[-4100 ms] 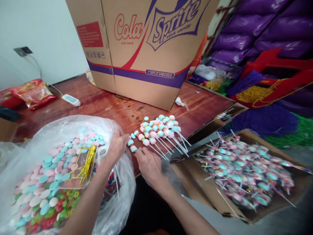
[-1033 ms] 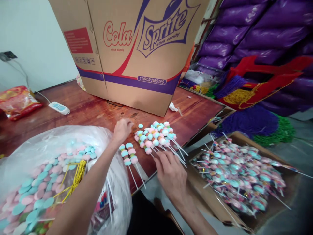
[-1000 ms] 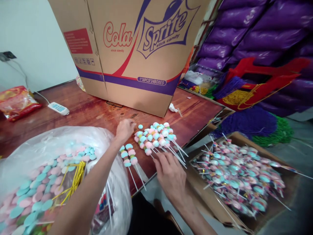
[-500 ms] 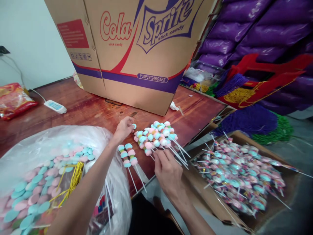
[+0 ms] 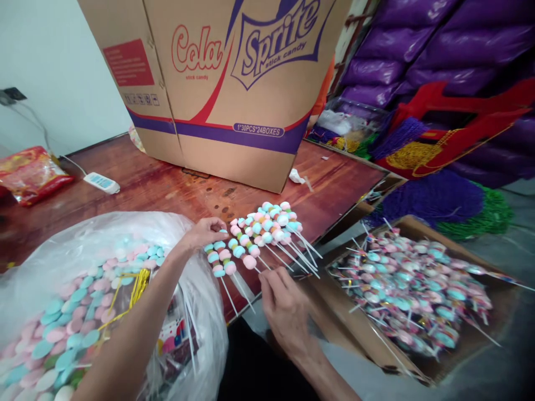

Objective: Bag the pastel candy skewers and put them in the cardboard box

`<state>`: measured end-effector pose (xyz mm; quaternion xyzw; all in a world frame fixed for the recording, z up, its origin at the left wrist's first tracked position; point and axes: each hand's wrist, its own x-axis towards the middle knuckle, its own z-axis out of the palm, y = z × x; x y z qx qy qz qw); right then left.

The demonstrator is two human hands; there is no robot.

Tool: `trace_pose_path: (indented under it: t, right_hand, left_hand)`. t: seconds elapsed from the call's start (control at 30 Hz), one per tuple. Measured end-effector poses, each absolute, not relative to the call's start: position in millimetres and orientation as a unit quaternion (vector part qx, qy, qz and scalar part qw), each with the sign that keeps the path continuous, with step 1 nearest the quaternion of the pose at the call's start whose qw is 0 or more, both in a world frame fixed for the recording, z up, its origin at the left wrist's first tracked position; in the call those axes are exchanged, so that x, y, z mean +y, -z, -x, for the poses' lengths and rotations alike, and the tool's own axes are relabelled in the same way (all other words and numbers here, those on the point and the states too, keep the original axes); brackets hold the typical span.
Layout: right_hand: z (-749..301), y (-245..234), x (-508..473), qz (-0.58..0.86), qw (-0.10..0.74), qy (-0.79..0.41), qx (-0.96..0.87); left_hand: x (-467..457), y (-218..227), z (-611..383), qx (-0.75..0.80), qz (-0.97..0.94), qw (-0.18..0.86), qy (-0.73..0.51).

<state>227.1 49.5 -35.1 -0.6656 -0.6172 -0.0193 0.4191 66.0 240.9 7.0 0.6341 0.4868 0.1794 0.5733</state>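
My left hand (image 5: 203, 230) is closed in a pinch on a small blue candy piece, just above the tips of two finished candy skewers (image 5: 218, 259) lying on the wooden table (image 5: 167, 192). My right hand (image 5: 283, 303) pinches the white stick of one candy skewer (image 5: 243, 252), which lies between that pair and the pile of pastel skewers (image 5: 273, 221). A clear plastic bag (image 5: 125, 234) of loose pink, blue and white candies sits under my left forearm, with gold twist ties (image 5: 134, 287) on top.
A big "Cola Sprite" cardboard carton (image 5: 225, 83) stands at the back of the table. A flat cardboard box (image 5: 418, 228) of wrapped skewers sits low on the right. A white power strip (image 5: 102, 182) and a red snack bag (image 5: 33, 172) lie at far left. Purple sacks (image 5: 418, 44) are stacked behind.
My left hand picked the loose blue candy off the table and drew back toward the two skewers. My right hand pulled one skewer out of the pile toward me.
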Motion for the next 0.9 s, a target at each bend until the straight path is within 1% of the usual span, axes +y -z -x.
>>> trace_pose_path:
  t: [0.17, 0.33, 0.53, 0.77, 0.9]
  right_hand:
    - [-223, 34, 51, 0.677, 0.394, 0.05, -0.619]
    - [-216, 36, 56, 0.684, 0.394, 0.066, -0.61]
    - [-209, 42, 61, 0.703, 0.373, 0.075, -0.6]
    - [-211, 43, 62, 0.687, 0.384, 0.058, -0.614]
    - [-211, 41, 62, 0.695, 0.367, 0.073, -0.614]
  left_hand:
    - [241, -2, -69, 0.478, -0.647, 0.564, -0.187]
    - [243, 2, -67, 0.473, -0.7, 0.51, -0.164]
    - [244, 9, -67, 0.488, -0.722, 0.463, -0.16]
    - [241, 15, -66, 0.507, -0.715, 0.453, -0.161]
    - [240, 16, -67, 0.504, -0.718, 0.452, -0.16]
